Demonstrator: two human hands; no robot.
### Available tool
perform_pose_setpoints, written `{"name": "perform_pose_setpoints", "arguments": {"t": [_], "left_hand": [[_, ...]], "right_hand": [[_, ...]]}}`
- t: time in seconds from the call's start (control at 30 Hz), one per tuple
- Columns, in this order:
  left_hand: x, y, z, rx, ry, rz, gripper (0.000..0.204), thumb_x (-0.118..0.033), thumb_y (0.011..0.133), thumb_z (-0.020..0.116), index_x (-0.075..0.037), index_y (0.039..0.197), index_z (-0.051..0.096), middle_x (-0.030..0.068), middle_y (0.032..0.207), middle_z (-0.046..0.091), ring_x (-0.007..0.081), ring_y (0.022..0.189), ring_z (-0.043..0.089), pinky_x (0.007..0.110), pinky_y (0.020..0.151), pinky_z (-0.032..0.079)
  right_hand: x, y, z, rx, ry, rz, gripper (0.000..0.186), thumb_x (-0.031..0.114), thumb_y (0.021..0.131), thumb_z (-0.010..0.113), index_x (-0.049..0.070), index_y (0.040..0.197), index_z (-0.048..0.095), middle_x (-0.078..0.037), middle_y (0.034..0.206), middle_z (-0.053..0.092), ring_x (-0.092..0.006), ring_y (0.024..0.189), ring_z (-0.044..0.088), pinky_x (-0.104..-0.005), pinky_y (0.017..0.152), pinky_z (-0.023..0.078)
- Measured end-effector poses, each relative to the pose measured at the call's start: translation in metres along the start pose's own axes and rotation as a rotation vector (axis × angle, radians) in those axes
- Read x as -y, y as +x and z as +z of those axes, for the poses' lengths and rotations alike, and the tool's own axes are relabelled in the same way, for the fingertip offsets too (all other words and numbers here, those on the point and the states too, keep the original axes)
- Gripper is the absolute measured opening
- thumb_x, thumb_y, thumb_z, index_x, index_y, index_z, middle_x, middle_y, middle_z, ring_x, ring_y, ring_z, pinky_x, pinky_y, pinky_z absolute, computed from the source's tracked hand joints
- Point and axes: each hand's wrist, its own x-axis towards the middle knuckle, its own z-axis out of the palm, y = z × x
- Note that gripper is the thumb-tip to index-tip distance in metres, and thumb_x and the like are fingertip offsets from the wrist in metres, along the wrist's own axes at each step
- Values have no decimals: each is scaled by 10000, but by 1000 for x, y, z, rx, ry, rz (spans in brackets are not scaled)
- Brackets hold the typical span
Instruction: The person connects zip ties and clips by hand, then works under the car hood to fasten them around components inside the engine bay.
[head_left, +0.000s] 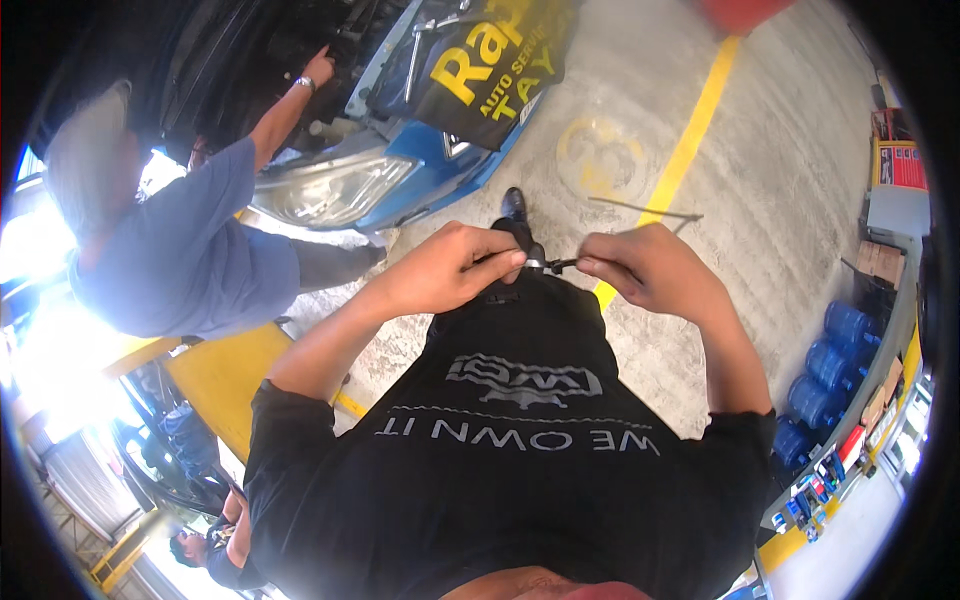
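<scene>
Near waist height, my left hand (460, 265) pinches a small silver metal piece (533, 263) at its fingertips. My right hand (645, 270), a short way to the right, grips a short black piece (560, 265) joined to the silver one, its fingers curled. The exact kind of part is too small to tell. A thin dark rod or wire (650, 208) shows just above my right hand; whether it is held or lies on the floor I cannot tell. My dark shoe (514, 203) stands on the floor beyond.
A person in a grey-blue shirt (180, 240) reaches into an engine bay at left, beside a blue car (460, 160) with a dark fender cover (480, 60). A yellow floor line (690, 120) runs at right, where blue water jugs (825, 375) stand. Another person (215, 550) is at lower left.
</scene>
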Motion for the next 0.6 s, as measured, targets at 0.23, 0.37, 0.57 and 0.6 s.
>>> {"name": "perform_pose_setpoints", "arguments": {"t": [0.23,0.37,0.57,0.6], "left_hand": [[34,74,-77,196,-75,-87,355,-289,1063,554,-25,845,649,27,689,571,113,648,480,311,604,396],[52,126,-137,144,-62,-24,312,-258,1040,599,-12,862,671,17,730,632,86,676,520,293,606,412],[69,185,-235,55,-83,-119,296,-225,1003,664,38,870,693,30,745,667,81,744,605,273,669,466],[71,193,-248,6,-168,-161,305,-231,1003,669,43,871,692,23,744,672,75,737,600,266,666,464]], "right_hand": [[-54,-8,-75,-87,21,253,134,146,944,670,18,904,662,-199,747,640,-389,660,618,-428,592,466],[-86,-15,-139,-195,-1,424,125,95,930,680,-14,871,664,-162,702,630,-289,582,592,-359,576,453],[-131,-27,-225,-357,62,634,215,128,941,691,-39,821,628,-85,648,587,-131,594,525,-291,574,401],[-139,-27,-237,-381,51,638,257,159,946,695,-43,812,610,-76,643,560,-112,608,495,-285,576,386]]}}
